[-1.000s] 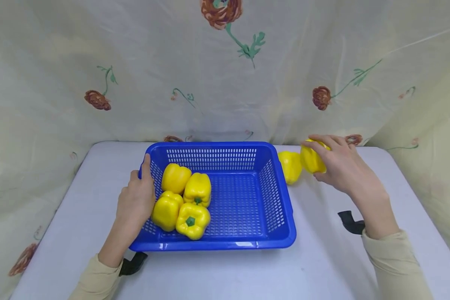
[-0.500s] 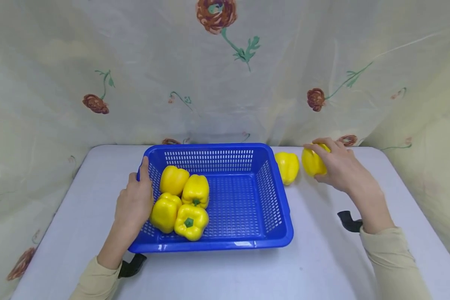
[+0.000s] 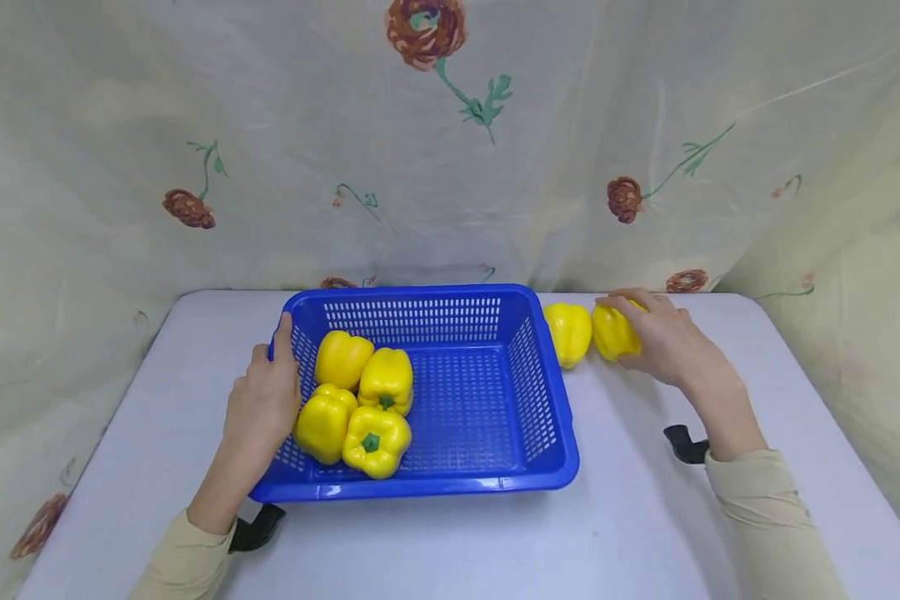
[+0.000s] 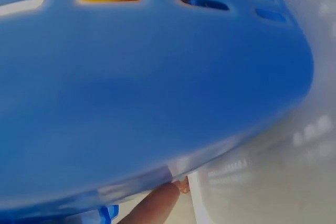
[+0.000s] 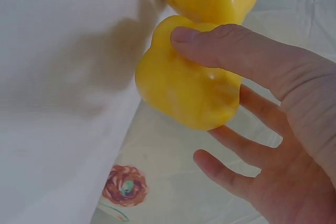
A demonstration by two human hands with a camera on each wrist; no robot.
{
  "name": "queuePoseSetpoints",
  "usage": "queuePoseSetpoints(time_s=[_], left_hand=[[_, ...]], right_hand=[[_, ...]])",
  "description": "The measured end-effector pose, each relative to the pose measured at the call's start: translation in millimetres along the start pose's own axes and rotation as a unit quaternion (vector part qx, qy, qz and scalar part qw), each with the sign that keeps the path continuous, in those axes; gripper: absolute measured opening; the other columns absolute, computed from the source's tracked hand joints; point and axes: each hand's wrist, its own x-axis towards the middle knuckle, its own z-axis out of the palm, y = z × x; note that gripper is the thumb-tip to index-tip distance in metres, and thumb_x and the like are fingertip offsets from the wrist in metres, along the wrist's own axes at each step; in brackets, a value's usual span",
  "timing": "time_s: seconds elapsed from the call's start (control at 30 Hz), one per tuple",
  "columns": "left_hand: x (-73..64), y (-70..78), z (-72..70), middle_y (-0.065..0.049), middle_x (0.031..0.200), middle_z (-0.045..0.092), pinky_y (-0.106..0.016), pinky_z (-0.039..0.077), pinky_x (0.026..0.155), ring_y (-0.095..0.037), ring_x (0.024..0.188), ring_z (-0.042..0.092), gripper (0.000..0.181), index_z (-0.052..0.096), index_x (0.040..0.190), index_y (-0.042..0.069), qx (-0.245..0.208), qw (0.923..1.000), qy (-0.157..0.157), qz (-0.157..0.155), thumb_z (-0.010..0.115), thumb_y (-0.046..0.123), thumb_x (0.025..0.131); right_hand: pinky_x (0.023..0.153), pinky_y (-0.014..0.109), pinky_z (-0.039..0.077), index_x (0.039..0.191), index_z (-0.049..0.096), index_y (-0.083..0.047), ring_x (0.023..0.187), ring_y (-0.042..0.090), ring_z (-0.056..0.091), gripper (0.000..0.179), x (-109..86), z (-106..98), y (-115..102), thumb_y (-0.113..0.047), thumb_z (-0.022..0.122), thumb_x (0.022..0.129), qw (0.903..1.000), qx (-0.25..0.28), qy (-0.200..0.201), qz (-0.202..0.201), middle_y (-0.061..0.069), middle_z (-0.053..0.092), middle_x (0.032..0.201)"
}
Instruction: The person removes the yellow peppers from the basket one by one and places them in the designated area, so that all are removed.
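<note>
At the left end of the blue perforated plastic basket (image 3: 420, 487), my left hand (image 3: 262, 396) grips the rim. Close up in the left wrist view, the basket wall (image 4: 157, 87) fills most of the picture, with one finger (image 4: 152, 205) at its edge. My right hand (image 3: 663, 342) holds a yellow bell pepper (image 3: 613, 333) between thumb and fingers, near the table's back edge. Right beside it, against the basket's right side, is another yellow bell pepper (image 3: 568, 335). Several yellow peppers (image 3: 385, 379) lie bunched in the basket's left half; one turns its green stem up.
The table (image 3: 495, 550) has a white cover. Behind it hangs a pale curtain (image 3: 270, 100) printed with brown flowers, with more cloth at both sides. Black straps (image 3: 686, 444) show at the wrists.
My right hand has lowered the pepper toward the table and brought it slightly left, close beside the other pepper. My left hand has stayed on the basket rim. The head view has shifted slightly.
</note>
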Motion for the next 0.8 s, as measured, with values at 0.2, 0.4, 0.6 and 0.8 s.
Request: queuePoseSetpoints(time_s=[0.2,0.4,0.6,0.8], left_hand=[[0.5,0.9,-0.2,-0.047,0.131,0.056,-0.054,0.065,0.057,-0.041,0.059,0.065,0.067,0.017,0.171,-0.001,0.004,1.0,0.001,-0.001,0.047,0.007,0.111],[2.0,0.1,-1.2,-0.047,0.132,0.056,-0.058,0.066,0.061,-0.046,0.064,0.068,0.067,0.019,0.17,-0.001,0.009,0.9999,0.01,0.005,0.048,0.008,0.112],[0.8,0.4,-0.7,-0.048,0.134,0.055,-0.055,0.066,0.059,-0.044,0.062,0.068,0.066,0.017,0.171,-0.001,0.008,1.0,0.001,0.0,0.047,0.008,0.112],[-0.7,4.1,1.2,-0.046,0.131,0.056,-0.053,0.066,0.058,-0.04,0.06,0.066,0.067,0.016,0.171,-0.001,0.011,0.9999,0.0,-0.008,0.047,0.006,0.111]], right_hand=[[0.117,0.086,0.032,0.157,0.051,-0.012,0.145,0.057,0.04,0.081,4.4,7,5,-0.005,0.089,0.085,0.9999,0.008,0.001,-0.01,0.028,0.044,0.164],[0.117,0.085,0.034,0.158,0.05,-0.012,0.143,0.057,0.043,0.081,5.0,11,8,-0.006,0.088,0.087,0.9999,0.015,-0.002,-0.006,0.028,0.042,0.165],[0.116,0.086,0.033,0.158,0.05,-0.012,0.145,0.057,0.042,0.081,2.7,15,8,-0.007,0.088,0.087,0.9997,0.024,-0.008,-0.006,0.027,0.042,0.166],[0.115,0.087,0.032,0.16,0.049,-0.012,0.146,0.058,0.041,0.083,1.6,15,10,-0.01,0.089,0.087,0.9997,0.025,-0.001,-0.008,0.028,0.042,0.166]])
